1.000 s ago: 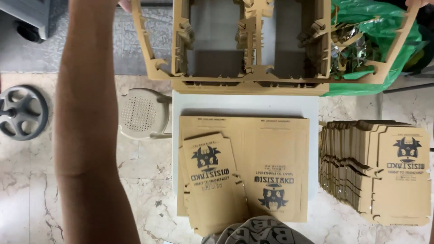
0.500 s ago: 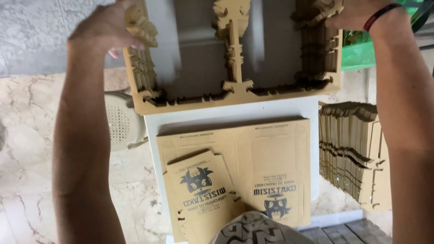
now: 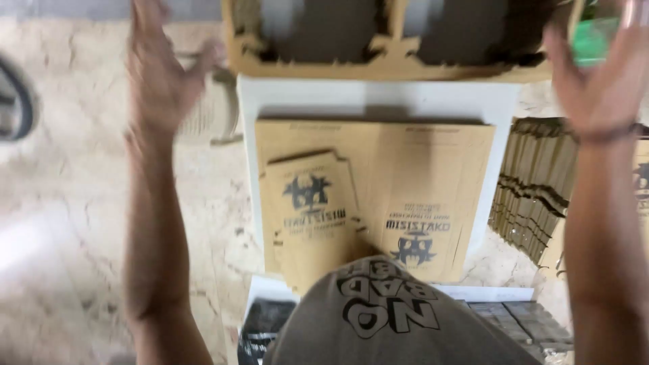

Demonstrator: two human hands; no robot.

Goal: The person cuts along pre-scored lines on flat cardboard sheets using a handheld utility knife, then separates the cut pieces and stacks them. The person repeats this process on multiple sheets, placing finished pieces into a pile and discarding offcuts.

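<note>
Both hands are spread wide and hold nothing: left hand and right hand flank the cardboard frame, which lies crosswise at the white table's far edge. Flat printed cartons lie nearer; a carton stack stands right.

A large flat brown cardboard sheet with a dark printed emblem is lying on the white table. A smaller flattened brown box is resting on its left part. More flattened boxes are standing stacked at the right.
</note>
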